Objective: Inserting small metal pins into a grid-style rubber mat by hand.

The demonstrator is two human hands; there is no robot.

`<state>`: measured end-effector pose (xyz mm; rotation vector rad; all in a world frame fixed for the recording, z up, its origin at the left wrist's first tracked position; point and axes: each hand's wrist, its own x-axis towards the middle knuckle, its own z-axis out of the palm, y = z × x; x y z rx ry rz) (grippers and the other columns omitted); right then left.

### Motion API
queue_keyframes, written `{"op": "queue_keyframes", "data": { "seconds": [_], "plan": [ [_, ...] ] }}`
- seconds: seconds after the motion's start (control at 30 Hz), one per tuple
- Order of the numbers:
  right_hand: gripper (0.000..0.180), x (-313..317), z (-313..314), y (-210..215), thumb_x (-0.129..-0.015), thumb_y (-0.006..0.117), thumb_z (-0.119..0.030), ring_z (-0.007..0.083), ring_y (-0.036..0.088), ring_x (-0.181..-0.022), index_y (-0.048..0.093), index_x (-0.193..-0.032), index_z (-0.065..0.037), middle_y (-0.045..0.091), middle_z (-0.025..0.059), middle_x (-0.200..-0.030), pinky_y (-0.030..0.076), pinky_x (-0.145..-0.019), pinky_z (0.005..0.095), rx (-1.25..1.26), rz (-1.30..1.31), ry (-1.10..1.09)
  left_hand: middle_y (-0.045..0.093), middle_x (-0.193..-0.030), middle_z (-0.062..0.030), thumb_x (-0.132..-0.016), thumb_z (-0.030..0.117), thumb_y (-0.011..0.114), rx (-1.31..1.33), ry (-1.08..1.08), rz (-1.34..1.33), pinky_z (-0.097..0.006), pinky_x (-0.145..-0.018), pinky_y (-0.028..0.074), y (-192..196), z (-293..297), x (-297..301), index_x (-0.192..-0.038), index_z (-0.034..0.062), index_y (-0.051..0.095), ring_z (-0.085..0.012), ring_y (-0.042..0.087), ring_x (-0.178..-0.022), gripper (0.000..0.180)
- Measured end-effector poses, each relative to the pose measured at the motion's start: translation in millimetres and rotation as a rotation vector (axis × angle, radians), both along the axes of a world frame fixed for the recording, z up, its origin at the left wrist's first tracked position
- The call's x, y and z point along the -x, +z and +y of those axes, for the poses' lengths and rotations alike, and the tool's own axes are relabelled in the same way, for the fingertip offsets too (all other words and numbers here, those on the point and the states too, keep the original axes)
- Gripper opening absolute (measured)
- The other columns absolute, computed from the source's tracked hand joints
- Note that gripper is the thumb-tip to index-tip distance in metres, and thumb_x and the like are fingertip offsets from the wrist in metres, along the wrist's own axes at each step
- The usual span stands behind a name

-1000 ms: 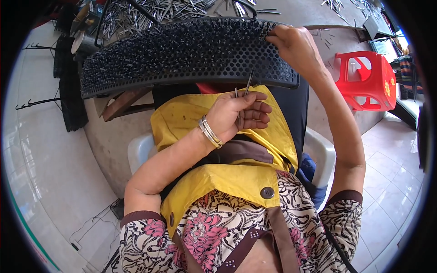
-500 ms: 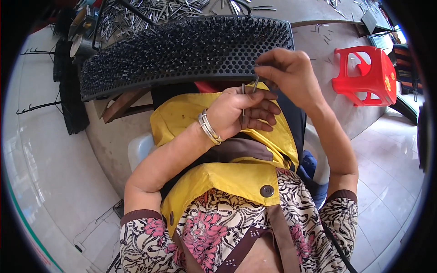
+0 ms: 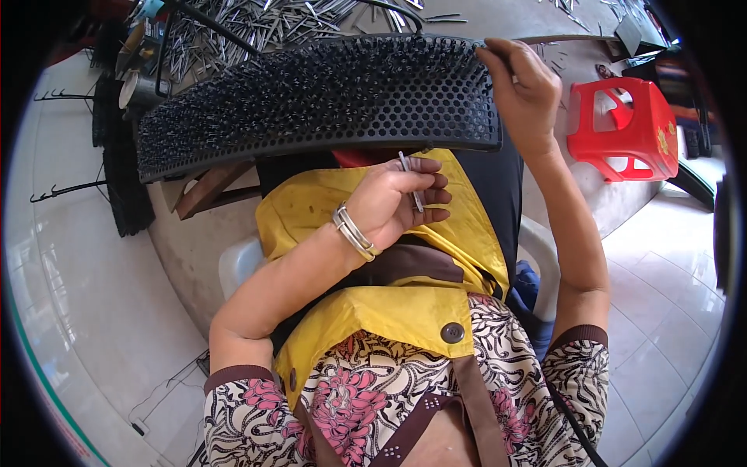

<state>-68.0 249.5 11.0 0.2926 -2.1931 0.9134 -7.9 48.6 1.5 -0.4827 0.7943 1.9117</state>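
Observation:
A long black perforated rack [image 3: 436, 117] lies across in front of me. Dark thin pins [image 3: 264, 101] stand packed in its holes over the left and far parts, while holes at the near right show bare. My right hand [image 3: 526, 89] is at the rack's far right corner, thumb and forefinger pinched together. Whatever is between those fingertips is too small to tell. Over my lap, my left hand [image 3: 393, 194] is curled palm up around a few thin metal strips [image 3: 411, 183], which stick out past the fingers. It is just below the rack's near edge.
A heap of loose metal strips [image 3: 226, 31] covers the surface beyond the rack. To the right stands a red plastic stool [image 3: 661, 132]. A metal can [image 3: 140, 91] sits at the far left, near black hooks [image 3: 70, 189]. A wooden support [image 3: 206, 194] is under the rack.
My right hand has moved from beside my left hand, where it held a metal strip, up and right to the rack's far corner. My left hand has turned slightly and its fingers curl more.

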Motion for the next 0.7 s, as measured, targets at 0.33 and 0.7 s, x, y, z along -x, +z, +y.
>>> {"op": "queue_keyframes", "data": {
  "seconds": [0.33,0.7],
  "plan": [
    [0.017,2.1,-6.8,-10.3,-0.071,0.062,-0.007,0.029,0.053,-0.075,0.058,-0.087,-0.001,0.055,0.0103,-0.082,0.045,-0.066,0.0367,-0.711,-0.105,0.034,0.057,-0.093,-0.0117,-0.071,-0.01,0.044,-0.103,-0.013,0.026,-0.04,-0.077,0.049,2.2,-1.5,2.2,-0.1,0.0008,0.053,-0.0238,0.059,-0.083,0.032],
    [0.031,-75.8,-35.9,10.9,-0.065,0.059,0.005,0.028,0.054,-0.065,0.054,-0.095,0.002,0.055,0.0149,-0.085,0.046,-0.055,0.0334,-0.212,-0.128,0.498,0.058,-0.096,-0.0113,-0.088,0.007,0.039,-0.267,0.022,0.043,-0.04,-0.082,0.049,5.6,0.4,4.1,-0.104,0.0005,0.052,-0.0234,0.059,-0.088,0.021]
  ]
}}
